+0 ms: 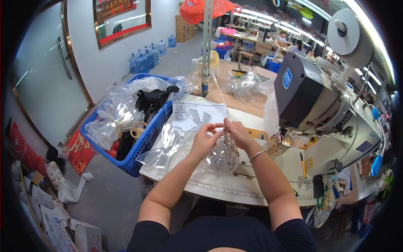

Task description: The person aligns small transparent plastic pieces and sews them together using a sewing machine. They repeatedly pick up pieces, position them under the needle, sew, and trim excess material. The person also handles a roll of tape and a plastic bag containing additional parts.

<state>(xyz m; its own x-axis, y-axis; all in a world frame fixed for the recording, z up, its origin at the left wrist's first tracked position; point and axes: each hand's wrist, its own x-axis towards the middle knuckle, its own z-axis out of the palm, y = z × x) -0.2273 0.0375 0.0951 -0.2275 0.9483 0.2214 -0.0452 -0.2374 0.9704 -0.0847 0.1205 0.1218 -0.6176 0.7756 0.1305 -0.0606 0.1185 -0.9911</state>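
Above the white sewing-machine table, my two hands meet with fingertips close together. A narrow pale strip runs down from the far side of the table into the fingers of my right hand, which pinches it. My left hand is closed in a pinch beside it, thumb against fingertips; what lies between them is too small to make out. A crumpled heap of clear plastic pieces sits right below my hands. Left of it lie shiny clear plastic pieces and a printed paper sheet with a clear cut piece on it.
The sewing machine with a large white thread cone stands at the right. A blue basket of plastic bags and black material is at the left. Behind are a metal pole and another clear plastic heap. Scissors and cords hang right.
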